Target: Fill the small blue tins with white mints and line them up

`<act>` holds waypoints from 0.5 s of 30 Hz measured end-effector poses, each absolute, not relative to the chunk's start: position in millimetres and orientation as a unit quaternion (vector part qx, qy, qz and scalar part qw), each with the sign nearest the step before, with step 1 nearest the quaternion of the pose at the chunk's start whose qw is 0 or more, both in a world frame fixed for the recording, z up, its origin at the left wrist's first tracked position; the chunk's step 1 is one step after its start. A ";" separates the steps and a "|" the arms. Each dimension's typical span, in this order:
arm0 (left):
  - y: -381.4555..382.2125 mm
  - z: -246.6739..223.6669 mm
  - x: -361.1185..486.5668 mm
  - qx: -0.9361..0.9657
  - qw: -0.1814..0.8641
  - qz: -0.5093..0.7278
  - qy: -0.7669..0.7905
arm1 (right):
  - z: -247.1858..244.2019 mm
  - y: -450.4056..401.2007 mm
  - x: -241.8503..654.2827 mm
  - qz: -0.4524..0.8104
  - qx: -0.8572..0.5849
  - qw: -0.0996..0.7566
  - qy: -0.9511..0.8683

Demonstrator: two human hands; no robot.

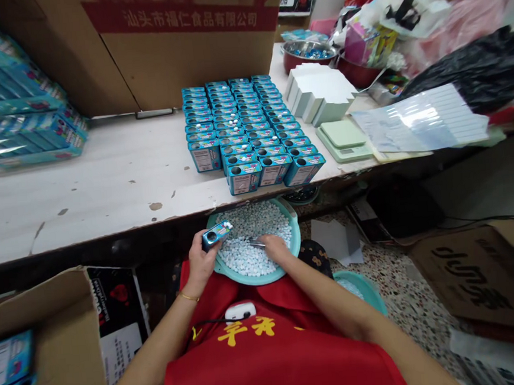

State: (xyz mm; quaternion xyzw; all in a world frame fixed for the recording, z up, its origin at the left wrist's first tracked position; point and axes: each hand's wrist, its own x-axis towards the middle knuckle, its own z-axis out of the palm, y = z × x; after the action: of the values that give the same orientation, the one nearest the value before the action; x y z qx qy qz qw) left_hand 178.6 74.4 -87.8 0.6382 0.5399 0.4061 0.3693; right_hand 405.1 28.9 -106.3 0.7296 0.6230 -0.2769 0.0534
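Note:
My left hand (201,259) holds a small blue tin (216,235) over the left rim of a turquoise basin (294,225). The tin has a dark round spot on its top face and a few white pieces at its far end. Small white pieces (248,257) fill much of the basin, which rests at my lap. Over the basin's right half, my right hand (274,247) is closed round a metal scoop or spoon (256,243), its tip among the pieces.
Rows of blue tins (251,124) stand on the white table (139,160). Right of them are white cartons (318,90), a green scale (344,140) and papers (420,120). An open box (67,326) lies lower left; another turquoise basin (372,293) is lower right.

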 end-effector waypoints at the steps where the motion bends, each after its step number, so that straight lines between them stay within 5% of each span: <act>1: 74.2 -86.5 175.9 0.634 0.369 0.408 0.544 | -117.1 33.4 391.7 -0.282 0.730 0.039 0.621; 8: 74.5 -80.1 162.6 0.605 0.374 0.420 0.564 | -130.9 41.9 387.2 -0.319 0.723 -0.055 0.610; 15: 74.8 -83.7 180.2 0.626 0.371 0.402 0.555 | -50.1 25.8 441.4 -0.335 0.673 -0.156 0.640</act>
State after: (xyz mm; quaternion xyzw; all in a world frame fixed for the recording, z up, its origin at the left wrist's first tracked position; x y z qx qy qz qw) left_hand 180.2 74.8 -83.7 0.6265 0.5552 0.4025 0.3706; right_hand 441.4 25.8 -50.1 0.6732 0.6403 -0.3353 -0.1563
